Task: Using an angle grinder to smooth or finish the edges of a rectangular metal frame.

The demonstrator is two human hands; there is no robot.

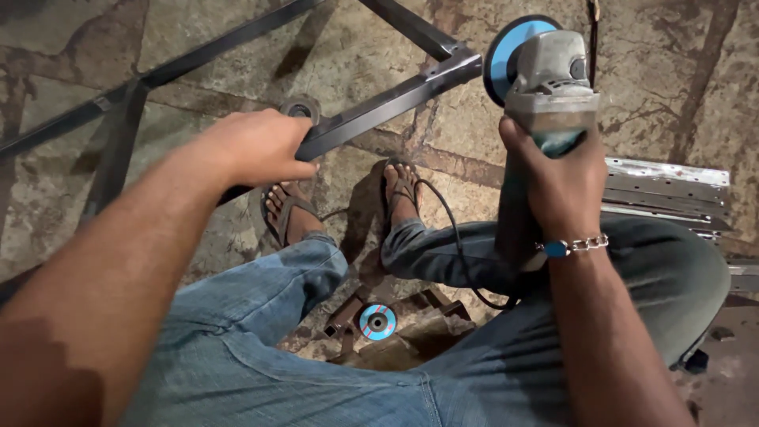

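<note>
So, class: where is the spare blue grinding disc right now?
In the head view, the spare blue disc lies on the stone floor at bottom centre, between the person's jeans-clad legs, below the sandalled feet.

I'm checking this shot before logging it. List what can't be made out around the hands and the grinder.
- Head view: the left hand covers the part of the metal bar in its grip.
- The right hand wraps the angle grinder body; any switch is hidden.
- Most of the blue disc sits behind the grinder head.
- The frame's far bars run off the top and left edges.
- The cable vanishes behind the right knee.
</note>
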